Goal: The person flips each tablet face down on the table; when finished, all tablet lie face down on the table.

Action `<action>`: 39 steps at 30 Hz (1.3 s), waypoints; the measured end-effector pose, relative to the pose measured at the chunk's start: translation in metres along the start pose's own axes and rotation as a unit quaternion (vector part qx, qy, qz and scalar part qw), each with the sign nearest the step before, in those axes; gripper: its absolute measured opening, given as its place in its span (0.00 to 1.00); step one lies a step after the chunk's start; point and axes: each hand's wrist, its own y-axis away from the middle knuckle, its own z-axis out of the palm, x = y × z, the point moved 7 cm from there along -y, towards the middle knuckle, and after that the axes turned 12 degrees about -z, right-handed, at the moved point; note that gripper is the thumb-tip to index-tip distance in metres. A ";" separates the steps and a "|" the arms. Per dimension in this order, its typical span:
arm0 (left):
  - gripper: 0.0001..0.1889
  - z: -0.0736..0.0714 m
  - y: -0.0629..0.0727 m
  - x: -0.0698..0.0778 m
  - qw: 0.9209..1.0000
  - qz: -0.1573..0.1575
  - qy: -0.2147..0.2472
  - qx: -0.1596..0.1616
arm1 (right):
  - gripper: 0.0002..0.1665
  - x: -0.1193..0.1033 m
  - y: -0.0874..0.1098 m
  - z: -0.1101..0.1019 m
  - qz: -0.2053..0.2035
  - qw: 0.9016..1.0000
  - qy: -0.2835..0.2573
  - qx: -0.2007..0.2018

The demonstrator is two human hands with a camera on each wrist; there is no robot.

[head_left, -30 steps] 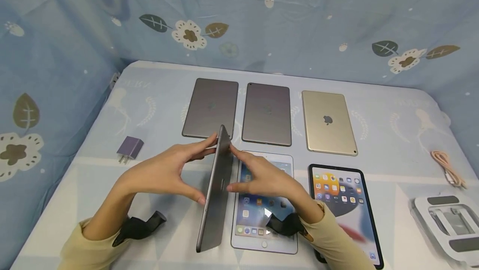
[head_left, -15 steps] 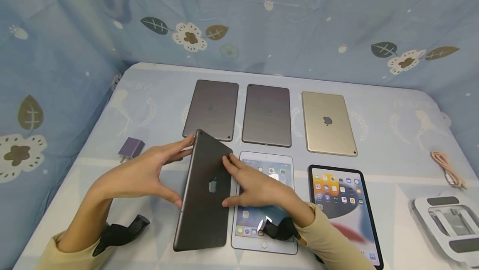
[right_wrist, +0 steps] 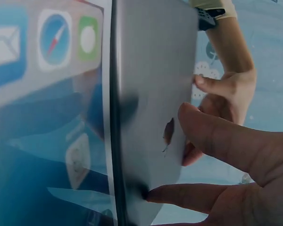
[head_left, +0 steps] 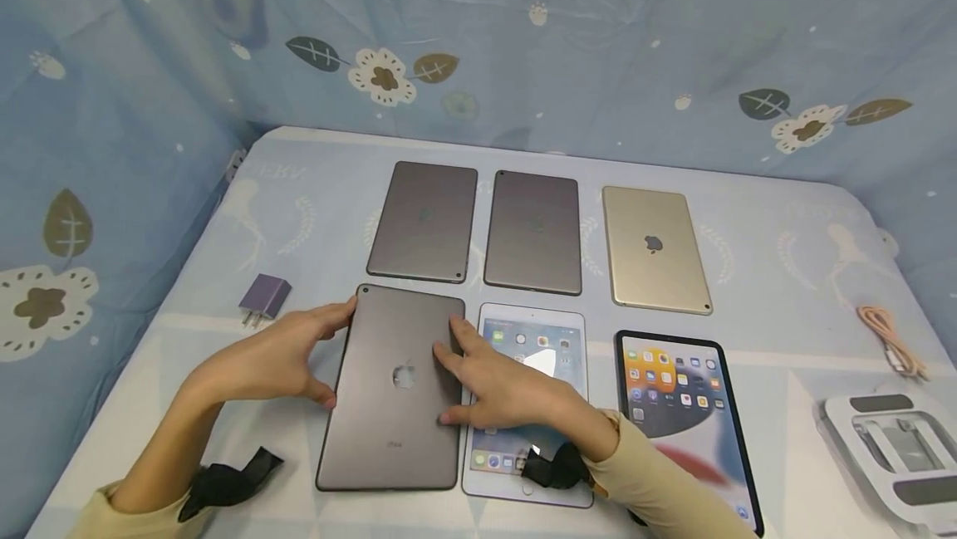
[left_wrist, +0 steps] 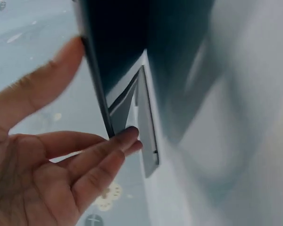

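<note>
A grey tablet (head_left: 392, 414), back side up, lies at a tilt over the table, its left edge slightly raised in the left wrist view. At that edge my left hand (head_left: 262, 360) holds it, thumb lower down and fingers near the upper corner. The dark screen side (left_wrist: 118, 42) faces the table. My right hand (head_left: 501, 381) rests its fingertips on the tablet's back near the right edge; the right wrist view shows this hand's fingers (right_wrist: 193, 195) fairly straight. Beneath my right hand lies a white tablet (head_left: 531, 491) with its screen lit.
Two grey tablets (head_left: 424, 219) (head_left: 533, 232) and a gold tablet (head_left: 658, 273) lie face down in the back row. To the right are a black-rimmed lit tablet (head_left: 691, 418), a coiled cable (head_left: 890, 340) and a white stand (head_left: 875, 464). A purple charger (head_left: 265, 296) sits at left.
The grey tablet has swung from nearly upright to almost flat, its back turning upward, as its left side moved left and down. Both hands moved with it; the left hand shifted left.
</note>
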 end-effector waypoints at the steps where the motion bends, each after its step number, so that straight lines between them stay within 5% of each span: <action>1: 0.62 0.002 -0.002 -0.003 1.000 -0.006 -0.003 0.002 | 0.48 0.000 0.000 0.001 0.000 1.000 0.002 -0.001; 10: 0.55 0.016 -0.016 -0.002 0.996 -0.050 -0.070 0.030 | 0.50 -0.001 0.000 0.006 -0.001 1.000 0.020 -0.002; 17: 0.50 0.020 -0.020 0.017 0.988 -0.040 -0.121 0.082 | 0.53 -0.006 -0.002 0.013 0.019 0.994 0.086 -0.065; 28: 0.50 0.027 -0.027 0.025 0.983 -0.063 -0.162 0.063 | 0.53 -0.009 -0.008 0.014 0.015 0.987 0.144 -0.074; 35: 0.43 0.048 -0.044 0.070 0.979 0.034 -0.190 0.062 | 0.46 0.012 0.011 -0.006 -0.027 0.996 0.085 -0.010; 39: 0.40 0.060 -0.059 0.097 0.973 0.082 -0.207 0.065 | 0.47 0.031 0.030 -0.020 -0.012 0.997 0.069 0.043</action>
